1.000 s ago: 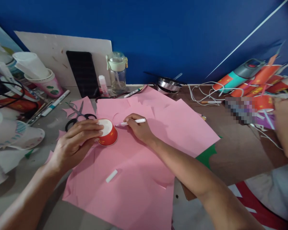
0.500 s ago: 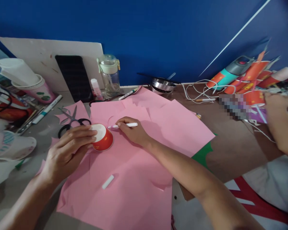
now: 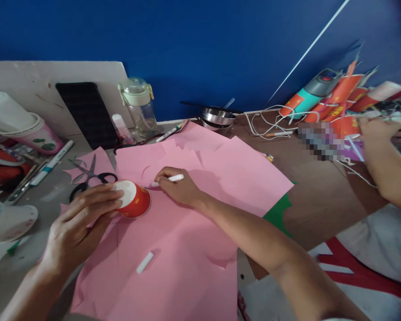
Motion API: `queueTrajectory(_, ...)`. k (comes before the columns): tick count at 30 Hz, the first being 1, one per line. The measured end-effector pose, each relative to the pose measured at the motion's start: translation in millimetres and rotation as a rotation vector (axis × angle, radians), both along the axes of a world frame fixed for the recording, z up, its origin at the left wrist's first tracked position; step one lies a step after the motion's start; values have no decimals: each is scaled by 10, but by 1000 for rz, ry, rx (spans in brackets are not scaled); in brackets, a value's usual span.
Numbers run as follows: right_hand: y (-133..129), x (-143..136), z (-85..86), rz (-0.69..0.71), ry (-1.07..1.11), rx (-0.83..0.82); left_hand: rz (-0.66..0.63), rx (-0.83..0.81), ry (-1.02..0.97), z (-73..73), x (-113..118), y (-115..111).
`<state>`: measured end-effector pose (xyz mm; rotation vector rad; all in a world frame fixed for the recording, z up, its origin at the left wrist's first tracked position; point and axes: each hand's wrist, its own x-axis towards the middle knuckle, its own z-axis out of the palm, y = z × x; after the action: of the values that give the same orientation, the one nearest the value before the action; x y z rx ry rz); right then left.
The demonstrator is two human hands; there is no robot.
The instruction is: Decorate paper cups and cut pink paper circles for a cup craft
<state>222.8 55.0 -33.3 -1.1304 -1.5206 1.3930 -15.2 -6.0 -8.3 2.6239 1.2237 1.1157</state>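
A red paper cup (image 3: 138, 203) stands upside down on pink paper (image 3: 187, 227), its white base facing up. My left hand (image 3: 87, 209) grips it from the left, fingers across the base and thumb at the side. Pinched in my right hand (image 3: 178, 185) is a white marker (image 3: 176, 178), its tip at the cup's right edge where rim meets paper. A faint curved line shows on the paper just above the tip. The marker's white cap (image 3: 145, 262) lies loose nearer to me. Open black-handled scissors (image 3: 92, 176) rest beyond my left hand on pink scraps.
Behind stand a black phone (image 3: 88, 113), a glue stick (image 3: 120, 127), a clear bottle (image 3: 140, 107) and a metal bowl (image 3: 218, 117). Paper cups (image 3: 36, 133) and markers are at left. On the right, another person's arm (image 3: 384, 156) reaches among red cups and white cable (image 3: 254, 127).
The view has shifted slightly, so most things sit a little further left. My left hand still holds the cup, and the marker tip stays at the cup's right edge.
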Motion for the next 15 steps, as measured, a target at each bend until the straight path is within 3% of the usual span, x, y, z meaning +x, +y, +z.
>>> queueTrajectory(3, 0, 21, 12, -3, -9, -1, 1, 6, 8, 8, 4, -5)
queueTrajectory(9, -12, 80, 89, 68, -131, 147, -18, 3, -2, -1, -10, -4)
queueTrajectory(15, -133, 46, 196, 216, -148, 89, -38, 32, 26, 6, -4, -1)
